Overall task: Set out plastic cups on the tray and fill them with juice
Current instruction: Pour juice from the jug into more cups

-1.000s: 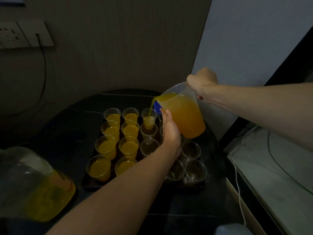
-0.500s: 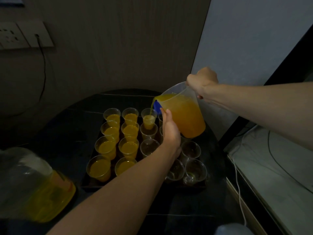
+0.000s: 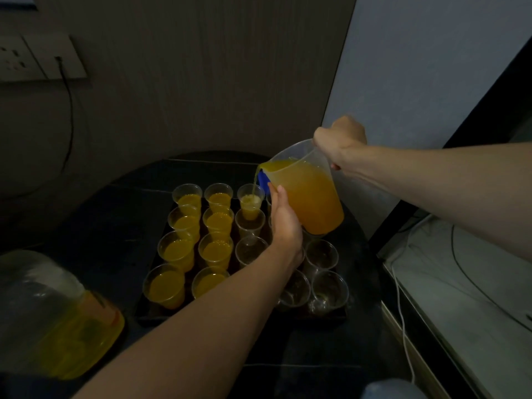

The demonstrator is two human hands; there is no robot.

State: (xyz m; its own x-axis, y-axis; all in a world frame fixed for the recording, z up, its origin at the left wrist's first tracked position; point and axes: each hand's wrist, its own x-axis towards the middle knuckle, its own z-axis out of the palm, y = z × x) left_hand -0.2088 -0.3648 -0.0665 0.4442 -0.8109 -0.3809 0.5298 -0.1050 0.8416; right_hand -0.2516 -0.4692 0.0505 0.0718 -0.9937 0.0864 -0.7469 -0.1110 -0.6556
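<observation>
Over the tray's (image 3: 149, 315) far row, the right hand (image 3: 341, 139) had its grip clenched on the tilted jug (image 3: 305, 185) at its rim. The left hand (image 3: 283, 223), grip open and fingers straight, lay against the jug's side below the blue spout (image 3: 263, 180). A stream of juice (image 3: 254, 184) fell into a cup (image 3: 250, 203) just left of that hand, on the dark worktop (image 3: 115, 226).

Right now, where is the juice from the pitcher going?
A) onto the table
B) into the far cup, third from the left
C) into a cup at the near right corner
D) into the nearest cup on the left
B: the thin stream from the tilted pitcher, held by the right hand, lands in the partly filled far cup, third from the left.
</observation>
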